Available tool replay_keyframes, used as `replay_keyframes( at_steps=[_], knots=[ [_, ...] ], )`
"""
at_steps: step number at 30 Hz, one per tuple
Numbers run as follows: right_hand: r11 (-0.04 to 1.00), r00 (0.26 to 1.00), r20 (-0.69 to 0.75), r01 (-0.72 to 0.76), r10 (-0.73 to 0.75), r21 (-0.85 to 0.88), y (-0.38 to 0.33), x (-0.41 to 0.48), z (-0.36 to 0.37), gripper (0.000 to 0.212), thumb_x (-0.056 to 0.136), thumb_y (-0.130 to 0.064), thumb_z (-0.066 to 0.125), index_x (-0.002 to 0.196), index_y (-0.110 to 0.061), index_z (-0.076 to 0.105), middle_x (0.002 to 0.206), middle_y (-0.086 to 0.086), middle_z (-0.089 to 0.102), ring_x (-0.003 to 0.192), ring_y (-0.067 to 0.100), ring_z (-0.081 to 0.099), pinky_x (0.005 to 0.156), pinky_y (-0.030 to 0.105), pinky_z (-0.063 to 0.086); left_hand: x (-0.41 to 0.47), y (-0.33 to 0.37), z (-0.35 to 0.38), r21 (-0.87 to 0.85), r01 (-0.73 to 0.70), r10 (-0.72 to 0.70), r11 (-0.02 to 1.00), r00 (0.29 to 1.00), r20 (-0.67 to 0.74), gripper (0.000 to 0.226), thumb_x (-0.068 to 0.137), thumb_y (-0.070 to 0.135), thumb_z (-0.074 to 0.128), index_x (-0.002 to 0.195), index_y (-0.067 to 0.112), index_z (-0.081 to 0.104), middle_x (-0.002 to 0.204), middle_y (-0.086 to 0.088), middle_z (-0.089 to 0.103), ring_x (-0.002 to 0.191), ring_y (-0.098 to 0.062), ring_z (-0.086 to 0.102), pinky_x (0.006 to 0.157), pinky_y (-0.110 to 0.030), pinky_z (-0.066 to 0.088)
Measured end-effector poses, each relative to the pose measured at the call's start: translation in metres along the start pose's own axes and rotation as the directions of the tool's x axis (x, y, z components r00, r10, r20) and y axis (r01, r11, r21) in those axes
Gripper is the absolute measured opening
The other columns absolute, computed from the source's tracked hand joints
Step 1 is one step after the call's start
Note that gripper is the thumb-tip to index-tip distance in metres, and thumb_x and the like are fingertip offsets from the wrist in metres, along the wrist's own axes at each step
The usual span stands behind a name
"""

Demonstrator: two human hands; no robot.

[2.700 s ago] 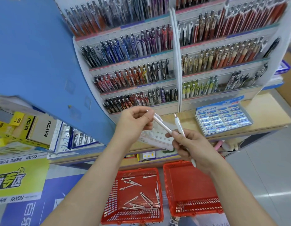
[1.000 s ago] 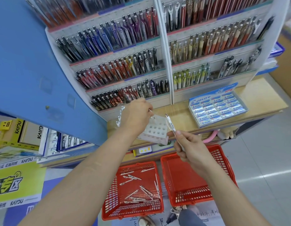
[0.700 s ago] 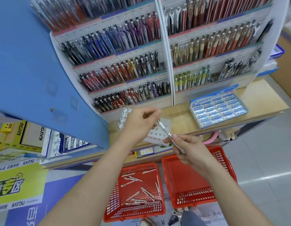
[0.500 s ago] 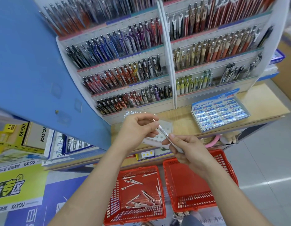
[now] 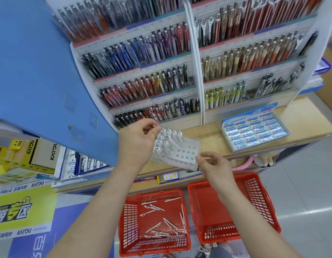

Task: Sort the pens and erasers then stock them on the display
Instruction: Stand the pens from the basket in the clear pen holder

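My left hand (image 5: 138,144) pinches the top of a white pen (image 5: 169,141) that slants down into the clear pen holder (image 5: 183,155) on the wooden shelf. Several white pens (image 5: 172,133) stand in the holder's back-left holes. Beside the holder's right front corner is my right hand (image 5: 211,165), its fingers loosely curled and holding nothing. On the floor, the left red basket (image 5: 127,216) holds several loose white pens (image 5: 161,226). The right red basket (image 5: 254,198) has nothing in it. A blue box of erasers (image 5: 254,133) lies on the shelf at the right.
A tall white display rack (image 5: 195,71) full of rows of pens rises behind the shelf. A blue panel (image 5: 34,71) stands at the left, with yellow and white boxes (image 5: 40,153) below it. The grey floor (image 5: 310,202) lies at the right.
The pen passed from my right hand to my left hand, which carried it over the holder. My right hand is now without a pen and has dropped to the holder's right corner.
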State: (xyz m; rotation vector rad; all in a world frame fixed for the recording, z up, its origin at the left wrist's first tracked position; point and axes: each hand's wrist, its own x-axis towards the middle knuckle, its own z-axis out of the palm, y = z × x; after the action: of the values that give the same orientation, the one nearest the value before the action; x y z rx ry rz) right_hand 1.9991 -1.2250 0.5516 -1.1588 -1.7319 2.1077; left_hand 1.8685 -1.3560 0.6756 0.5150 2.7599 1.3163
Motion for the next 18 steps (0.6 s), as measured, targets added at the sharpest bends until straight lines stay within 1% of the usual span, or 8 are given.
replay_keyframes(
  at_steps=[3, 6, 10, 14, 16, 18],
  knots=[
    [1.0, 1.0, -0.007, -0.007, 0.007, -0.021, 0.003, 0.003, 0.007, 0.022, 0.081, -0.025, 0.074, 0.098, -0.017, 0.064, 0.071, 0.0, 0.056, 0.061, 0.013, 0.05, 0.062, 0.03, 0.044, -0.001, -0.006, 0.011, 0.054, -0.06, 0.06, 0.997, 0.998, 0.019, 0.001, 0.081, 0.018, 0.071, 0.08, 0.018, 0.073, 0.065, 0.007, 0.067, 0.066, -0.017, 0.064, 0.068, -0.042, 0.055],
    [1.0, 1.0, -0.016, -0.013, 0.012, -0.002, 0.004, 0.004, 0.01, 0.025, 0.081, -0.025, 0.074, 0.101, -0.017, 0.062, 0.073, 0.0, 0.057, 0.062, 0.013, 0.051, 0.062, 0.028, 0.043, -0.001, -0.014, 0.021, 0.091, -0.092, 0.088, 0.992, 0.995, 0.042, 0.005, 0.081, 0.019, 0.071, 0.082, 0.014, 0.073, 0.069, 0.002, 0.069, 0.069, -0.018, 0.064, 0.069, -0.041, 0.053],
    [1.0, 1.0, -0.026, -0.017, 0.017, 0.009, 0.006, 0.005, 0.011, 0.028, 0.082, -0.027, 0.073, 0.106, -0.016, 0.063, 0.08, 0.004, 0.061, 0.068, 0.014, 0.056, 0.068, 0.028, 0.048, -0.002, -0.022, 0.032, 0.191, -0.132, 0.122, 0.973, 0.991, 0.063, 0.005, 0.082, 0.022, 0.07, 0.082, 0.017, 0.072, 0.073, 0.004, 0.067, 0.071, -0.016, 0.06, 0.069, -0.039, 0.051],
    [0.999, 0.999, -0.032, -0.029, 0.03, 0.03, 0.008, 0.005, 0.01, 0.029, 0.081, -0.026, 0.074, 0.106, -0.014, 0.065, 0.08, 0.001, 0.059, 0.073, 0.015, 0.058, 0.078, 0.035, 0.052, -0.002, -0.029, 0.04, 0.281, -0.158, 0.133, 0.947, 0.985, 0.106, 0.006, 0.081, 0.023, 0.07, 0.082, 0.017, 0.072, 0.077, 0.002, 0.063, 0.074, -0.016, 0.056, 0.07, -0.037, 0.048],
    [0.999, 0.999, -0.032, -0.032, 0.034, 0.035, 0.009, 0.006, 0.01, 0.027, 0.081, -0.026, 0.074, 0.105, -0.015, 0.065, 0.082, 0.002, 0.06, 0.077, 0.016, 0.06, 0.082, 0.037, 0.053, -0.002, -0.03, 0.043, 0.308, -0.164, 0.134, 0.937, 0.984, 0.117, 0.008, 0.081, 0.024, 0.07, 0.082, 0.017, 0.072, 0.078, 0.003, 0.059, 0.072, -0.015, 0.054, 0.07, -0.034, 0.046],
    [0.999, 0.999, -0.037, -0.026, 0.028, 0.036, 0.008, 0.005, 0.011, 0.028, 0.082, -0.024, 0.074, 0.106, -0.013, 0.066, 0.084, 0.003, 0.062, 0.079, 0.017, 0.061, 0.082, 0.037, 0.053, 0.0, -0.031, 0.045, 0.346, -0.164, 0.128, 0.924, 0.984, 0.125, 0.009, 0.082, 0.027, 0.069, 0.083, 0.018, 0.072, 0.078, 0.006, 0.053, 0.071, -0.014, 0.053, 0.068, -0.031, 0.044]
  ],
)
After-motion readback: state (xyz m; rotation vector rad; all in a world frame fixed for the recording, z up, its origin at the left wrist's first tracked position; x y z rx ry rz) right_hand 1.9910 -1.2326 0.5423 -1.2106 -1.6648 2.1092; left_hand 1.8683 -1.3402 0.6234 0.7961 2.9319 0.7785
